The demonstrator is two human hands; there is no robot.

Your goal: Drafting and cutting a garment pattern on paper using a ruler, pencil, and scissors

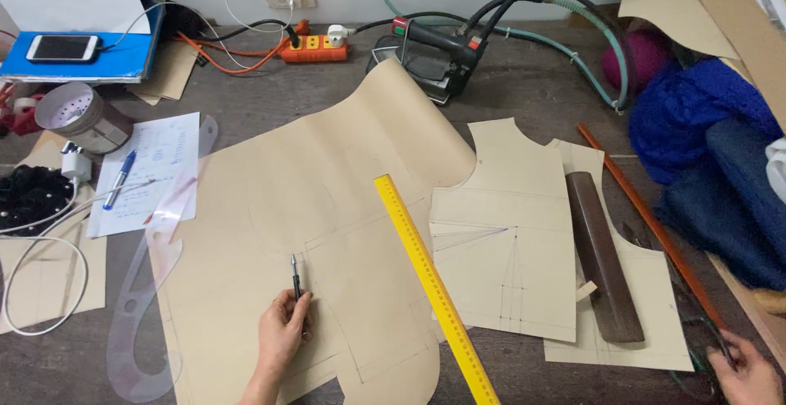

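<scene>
Fingers [296, 305] of left hand [282, 333] pinched narrow around mechanical pencil [295, 277], tip up on large tan pattern paper [319, 208] at lower centre of frame, just left of yellow ruler [434, 286] lying diagonally across paper's right edge. Right hand [749, 376] at lower right corner, partly cut off by frame, touching dark cords there; finger spread not readable. Cut bodice pattern pieces [503, 257] right of ruler with dark wooden block [604, 257] on top; clear French curve [143, 307] at lower left, steam iron [434, 57] at upper centre, blue pen [119, 180] on printed sheet at left.
</scene>
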